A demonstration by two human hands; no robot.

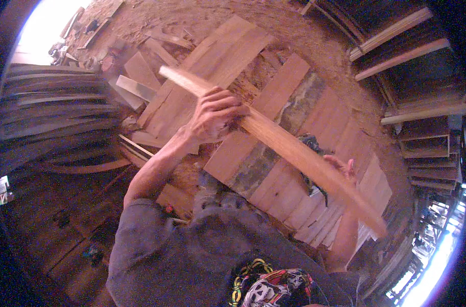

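Note:
A long, narrow wooden board slants across the middle, its left end farther from me and its right end nearer. My left hand is closed around it toward the far left end, knuckles up. My right hand is at the board's right part. The board crosses over its palm, and fingertips show past the far edge, slightly smeared. Beneath the board, a dark tool with a cord-like black part rests on the planks; most of it is hidden, so I cannot tell its kind.
Flat wooden planks lie side by side under my hands, some with dark, rough strips. A wide panel and offcuts lie beyond on sawdust-covered ground. Wooden racks stand right; dark corrugated sheeting is left.

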